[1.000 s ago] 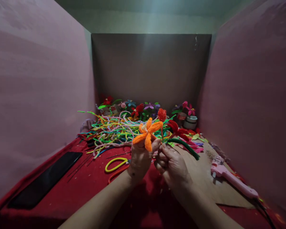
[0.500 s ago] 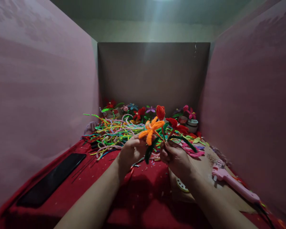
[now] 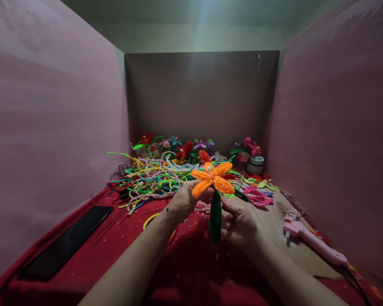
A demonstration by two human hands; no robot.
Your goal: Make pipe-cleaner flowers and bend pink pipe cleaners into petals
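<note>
An orange pipe-cleaner flower [image 3: 222,185] faces me at the centre of the head view, in front of a red bud [image 3: 204,157] and a dark red bloom mostly hidden behind it. My left hand [image 3: 187,199] is closed at the flower's left side, its fingertips partly behind the petals. Just below the flower, my right hand [image 3: 239,221] pinches the stems, which are largely hidden. One dark green leaf [image 3: 215,219] hangs down between the hands, and another loop sticks out to the right.
Many coloured pipe cleaners [image 3: 156,174] are heaped behind my left hand. A black phone [image 3: 67,241] lies at left, a pink glue gun [image 3: 314,242] on cardboard [image 3: 274,238] at right. Finished flowers [image 3: 200,144] and a jar [image 3: 255,165] stand at the back.
The bunch has turned, so the orange flower now faces me and covers much of the red bloom. One green leaf now hangs straight down. A yellow curved strip shows beside my left wrist.
</note>
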